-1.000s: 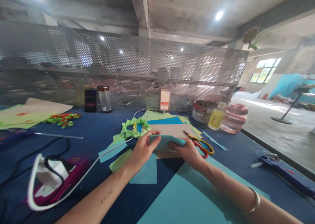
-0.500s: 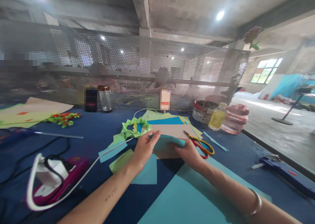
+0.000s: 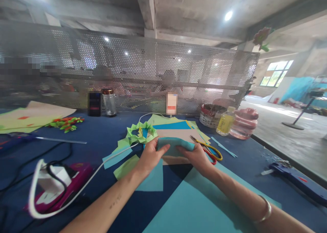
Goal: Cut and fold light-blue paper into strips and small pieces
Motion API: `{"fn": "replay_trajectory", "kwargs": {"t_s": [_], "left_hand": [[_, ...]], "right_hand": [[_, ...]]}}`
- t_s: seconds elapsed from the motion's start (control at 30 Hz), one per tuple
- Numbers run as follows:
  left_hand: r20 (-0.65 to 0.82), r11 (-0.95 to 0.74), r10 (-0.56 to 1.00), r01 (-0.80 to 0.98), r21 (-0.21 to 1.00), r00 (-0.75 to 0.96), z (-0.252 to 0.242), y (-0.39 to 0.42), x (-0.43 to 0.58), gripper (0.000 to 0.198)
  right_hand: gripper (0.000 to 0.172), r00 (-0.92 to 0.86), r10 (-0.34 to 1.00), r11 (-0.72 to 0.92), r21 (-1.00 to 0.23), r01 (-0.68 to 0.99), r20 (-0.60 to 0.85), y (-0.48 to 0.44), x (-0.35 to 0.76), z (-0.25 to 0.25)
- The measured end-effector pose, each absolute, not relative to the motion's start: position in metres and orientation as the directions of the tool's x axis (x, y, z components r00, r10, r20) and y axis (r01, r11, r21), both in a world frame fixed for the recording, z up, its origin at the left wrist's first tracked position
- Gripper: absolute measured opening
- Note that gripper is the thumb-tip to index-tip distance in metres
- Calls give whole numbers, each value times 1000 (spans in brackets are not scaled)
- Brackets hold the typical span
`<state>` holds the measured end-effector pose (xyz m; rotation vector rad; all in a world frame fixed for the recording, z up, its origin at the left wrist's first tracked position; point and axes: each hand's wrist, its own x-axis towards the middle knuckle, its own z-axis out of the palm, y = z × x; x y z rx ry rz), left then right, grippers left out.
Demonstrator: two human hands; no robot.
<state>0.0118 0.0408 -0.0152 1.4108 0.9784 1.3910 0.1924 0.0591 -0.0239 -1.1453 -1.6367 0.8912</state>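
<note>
Between my hands is a folded piece of turquoise paper point(image 3: 175, 143), bent over along its top edge. My left hand point(image 3: 153, 154) pinches its left end, thumb on the near face. At the right end, my right hand point(image 3: 196, 156) grips it with the fingers partly hidden. Just behind my right hand lie scissors point(image 3: 208, 147) with red and yellow handles. A large turquoise sheet point(image 3: 189, 205) spreads on the table under my right arm. Smaller turquoise point(image 3: 153, 178) and green point(image 3: 125, 170) pieces lie near my left forearm. Left of my hands sits a pleated green paper ring point(image 3: 130, 132).
A white cable runs from a magenta power strip point(image 3: 81, 171). A glue gun point(image 3: 298, 181) lies at right. Behind stand a yellow bottle point(image 3: 225, 123), a pink jug point(image 3: 244, 124), a tub point(image 3: 212, 116) and a glass flask point(image 3: 109, 103). Perforated metal panels point(image 3: 143, 66) close the far side.
The folded paper has turned up slightly, so more of its near face shows. My left thumb has come down onto that face, and the fingers of my right hand have shifted along it.
</note>
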Motion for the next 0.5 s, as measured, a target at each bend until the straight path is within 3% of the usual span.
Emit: {"fn": "replay_trajectory", "kwargs": {"t_s": [0.5], "left_hand": [[265,-259,961,-77,963,76,-23,43,14,33]], "right_hand": [[31,-137,954,299,-899,321,268,58,193,-26]]}}
